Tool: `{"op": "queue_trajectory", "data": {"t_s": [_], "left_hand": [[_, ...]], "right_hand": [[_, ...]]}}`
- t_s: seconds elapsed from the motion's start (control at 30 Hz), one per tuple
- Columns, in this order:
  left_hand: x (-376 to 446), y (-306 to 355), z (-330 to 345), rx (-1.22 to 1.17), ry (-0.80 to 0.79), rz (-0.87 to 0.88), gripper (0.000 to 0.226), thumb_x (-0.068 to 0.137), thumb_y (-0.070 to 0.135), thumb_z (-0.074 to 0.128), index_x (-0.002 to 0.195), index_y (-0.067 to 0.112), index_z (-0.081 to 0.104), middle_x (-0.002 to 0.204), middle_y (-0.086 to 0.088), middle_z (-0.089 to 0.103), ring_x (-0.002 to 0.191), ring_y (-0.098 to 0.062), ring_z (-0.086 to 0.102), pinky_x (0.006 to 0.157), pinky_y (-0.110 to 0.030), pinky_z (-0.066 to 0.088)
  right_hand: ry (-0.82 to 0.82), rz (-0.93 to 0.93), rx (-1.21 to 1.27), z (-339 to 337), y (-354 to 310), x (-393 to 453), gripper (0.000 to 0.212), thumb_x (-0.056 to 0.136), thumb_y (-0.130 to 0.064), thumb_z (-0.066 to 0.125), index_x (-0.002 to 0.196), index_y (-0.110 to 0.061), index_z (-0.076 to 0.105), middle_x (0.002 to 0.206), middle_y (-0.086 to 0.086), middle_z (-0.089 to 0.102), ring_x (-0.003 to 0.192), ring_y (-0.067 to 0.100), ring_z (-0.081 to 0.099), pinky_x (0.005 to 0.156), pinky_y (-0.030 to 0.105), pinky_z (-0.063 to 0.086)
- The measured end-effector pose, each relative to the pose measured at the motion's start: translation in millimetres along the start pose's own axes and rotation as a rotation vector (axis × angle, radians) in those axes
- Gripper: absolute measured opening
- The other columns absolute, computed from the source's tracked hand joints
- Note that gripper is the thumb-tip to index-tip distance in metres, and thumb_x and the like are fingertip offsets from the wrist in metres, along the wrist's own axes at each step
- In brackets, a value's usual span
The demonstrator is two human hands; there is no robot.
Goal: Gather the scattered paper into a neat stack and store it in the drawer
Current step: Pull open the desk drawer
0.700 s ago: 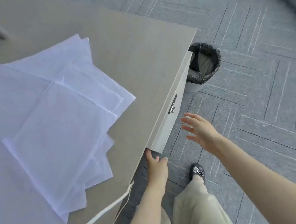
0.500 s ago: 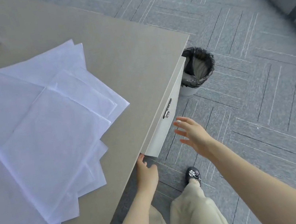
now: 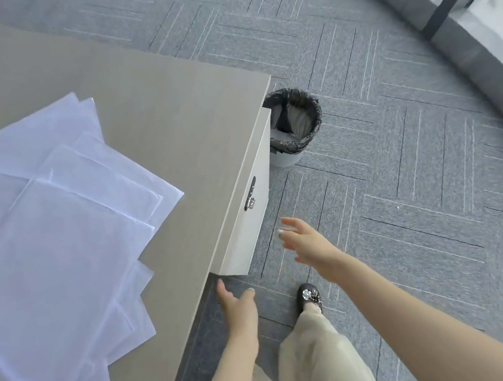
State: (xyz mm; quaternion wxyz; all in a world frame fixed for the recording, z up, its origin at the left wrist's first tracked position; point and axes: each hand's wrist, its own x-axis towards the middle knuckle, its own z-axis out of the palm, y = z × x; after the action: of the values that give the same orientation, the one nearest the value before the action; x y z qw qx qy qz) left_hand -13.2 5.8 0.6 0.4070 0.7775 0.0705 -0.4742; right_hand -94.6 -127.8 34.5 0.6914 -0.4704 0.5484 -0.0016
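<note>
Head view: loose white paper sheets fanned unstacked on the grey table.
Drawer: pale drawer front under the table edge, barely ajar.
Hands: left hand and right hand both spread, empty, beside the drawer.
Risk: a yank could jolt the table, sliding sheets off.

**Surfaces in front of you**

You face a matt beige wood-grain laminate desktop carrying thin, smooth white paper sheets (faintly creased). The pale smooth drawer front bears a shiny metal latch. Below you lies rough grey woven carpet tile, and a crinkled glossy black plastic bin liner.
</note>
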Motion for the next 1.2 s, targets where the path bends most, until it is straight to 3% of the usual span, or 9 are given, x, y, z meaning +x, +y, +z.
{"op": "queue_trajectory", "data": {"t_s": [0.2, 0.3, 0.47, 0.6, 0.67, 0.73, 0.83, 0.97, 1.2], "left_hand": [[28, 2, 1, 0.031, 0.089, 0.132, 0.060, 0.087, -0.009, 0.043, 0.141, 0.011, 0.028, 0.150, -0.007, 0.031, 0.138, -0.024, 0.033, 0.113, -0.043, 0.030], [31, -5, -6, 0.216, 0.135, 0.209, 0.053, 0.085, -0.005, 0.044, 0.134, 0.013, 0.037, 0.138, -0.008, 0.047, 0.119, -0.026, 0.054, 0.097, -0.051, 0.046], [26, -12, -18, 0.589, 0.198, 0.364, 0.040, 0.081, 0.007, 0.053, 0.120, 0.016, 0.048, 0.110, -0.005, 0.067, 0.099, -0.024, 0.063, 0.081, -0.038, 0.050], [10, -11, 5, 0.864, -0.005, 0.518, 0.036, 0.079, 0.015, 0.054, 0.115, 0.020, 0.049, 0.103, 0.000, 0.063, 0.102, -0.024, 0.056, 0.085, -0.036, 0.044], [-7, -10, 26, 0.920, -0.123, 0.583, 0.033, 0.078, 0.022, 0.048, 0.110, 0.019, 0.050, 0.105, 0.001, 0.059, 0.105, -0.023, 0.053, 0.091, -0.033, 0.039], [-25, -19, 44, 0.986, -0.286, 0.551, 0.049, 0.079, 0.027, 0.042, 0.128, 0.022, 0.042, 0.121, 0.007, 0.055, 0.119, -0.017, 0.048, 0.108, -0.032, 0.029], [-52, -32, 68, 1.066, -0.510, 0.468, 0.075, 0.087, 0.027, 0.045, 0.150, 0.030, 0.005, 0.145, 0.015, 0.038, 0.141, -0.007, 0.025, 0.119, -0.031, 0.007], [-89, -15, 98, 1.123, -0.723, 0.417, 0.074, 0.091, 0.021, 0.044, 0.149, 0.041, 0.002, 0.145, 0.018, 0.038, 0.137, -0.010, 0.034, 0.114, -0.036, 0.023], [-108, -22, 135, 1.150, -0.964, 0.390, 0.064, 0.093, 0.019, 0.042, 0.140, 0.052, 0.013, 0.138, 0.021, 0.029, 0.138, -0.011, 0.032, 0.108, -0.022, 0.028]], "right_hand": [[-0.082, 0.029, 0.022, 33, -2, 12, 0.048, 0.097, -0.026, 0.045, 0.143, -0.020, 0.032, 0.142, 0.002, 0.044, 0.110, 0.014, 0.047, 0.087, 0.030, 0.035], [-0.089, 0.023, 0.030, 41, 0, 18, 0.050, 0.097, -0.027, 0.046, 0.144, -0.021, 0.030, 0.144, 0.001, 0.042, 0.112, 0.013, 0.046, 0.088, 0.029, 0.035], [-0.108, 0.028, 0.018, 48, 5, 32, 0.059, 0.096, -0.027, 0.047, 0.148, -0.024, 0.020, 0.152, 0.004, 0.032, 0.126, 0.019, 0.043, 0.086, 0.031, 0.041], [0.091, 0.045, 0.051, 48, 19, 42, 0.077, 0.090, -0.018, 0.055, 0.150, -0.016, 0.007, 0.150, 0.005, 0.032, 0.136, 0.024, 0.035, 0.111, 0.039, 0.032], [0.258, 0.074, 0.033, 33, 35, 38, 0.069, 0.085, -0.010, 0.053, 0.145, -0.013, 0.020, 0.139, 0.006, 0.047, 0.126, 0.027, 0.048, 0.105, 0.039, 0.038], [0.346, 0.103, 0.002, 9, 52, 21, 0.055, 0.082, -0.006, 0.049, 0.134, -0.014, 0.034, 0.118, 0.001, 0.057, 0.112, 0.025, 0.056, 0.088, 0.032, 0.043], [0.452, 0.110, -0.056, -29, 78, -9, 0.061, 0.075, -0.021, 0.053, 0.134, -0.025, 0.036, 0.117, -0.004, 0.061, 0.105, 0.019, 0.061, 0.086, 0.036, 0.048], [0.586, 0.154, -0.068, -68, 104, -40, 0.056, 0.081, -0.022, 0.058, 0.134, -0.029, 0.040, 0.119, -0.006, 0.061, 0.101, 0.015, 0.062, 0.087, 0.039, 0.050], [0.755, 0.228, -0.047, -107, 138, -70, 0.045, 0.084, -0.025, 0.058, 0.127, -0.031, 0.046, 0.117, -0.009, 0.060, 0.094, 0.013, 0.061, 0.079, 0.035, 0.050]]}}
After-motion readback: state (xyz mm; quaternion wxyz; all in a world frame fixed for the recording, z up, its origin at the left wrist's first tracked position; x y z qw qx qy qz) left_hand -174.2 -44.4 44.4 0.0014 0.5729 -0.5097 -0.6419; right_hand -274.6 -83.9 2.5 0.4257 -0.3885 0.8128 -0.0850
